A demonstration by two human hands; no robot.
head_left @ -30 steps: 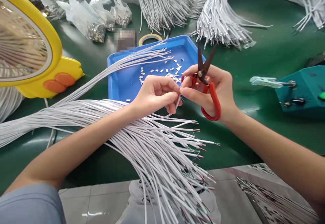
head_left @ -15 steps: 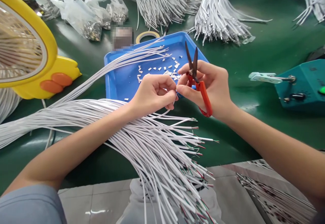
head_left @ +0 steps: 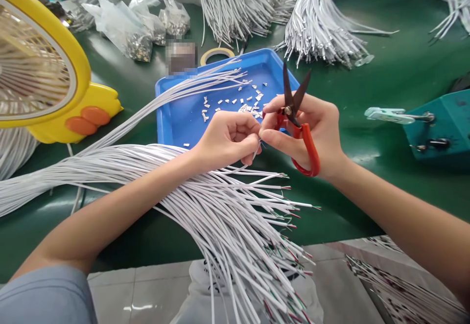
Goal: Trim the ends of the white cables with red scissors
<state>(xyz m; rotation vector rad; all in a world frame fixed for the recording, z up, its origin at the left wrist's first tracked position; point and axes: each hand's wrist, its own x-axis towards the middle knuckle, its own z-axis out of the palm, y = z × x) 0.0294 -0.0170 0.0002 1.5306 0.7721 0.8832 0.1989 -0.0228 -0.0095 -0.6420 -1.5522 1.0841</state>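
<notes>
My left hand (head_left: 232, 138) is closed in a pinch on the end of a white cable (head_left: 249, 163) just above the blue tray's front part. Against its fingertips, the thumb and forefinger of my right hand (head_left: 312, 128) pinch at the same cable end. Red-handled scissors (head_left: 307, 150) are held in my right hand, blades parted and pointing up and away. Beneath my left forearm lies a thick bundle of white cables (head_left: 216, 206), with red and green wire ends fanning to the right. The wires between my fingertips are mostly hidden.
The blue tray (head_left: 165, 123) holds small white scraps (head_left: 249, 109), and several cables (head_left: 205, 81) reach over it. A yellow fan (head_left: 79, 59) stands left, a teal device (head_left: 440, 128) right. Behind are bags of metal parts (head_left: 137, 47), a tape roll (head_left: 216, 52) and more cable bundles (head_left: 312, 30).
The scissor blades have spread wider in my right hand. Both hands stay together at the cable end, and the whole view has shifted slightly.
</notes>
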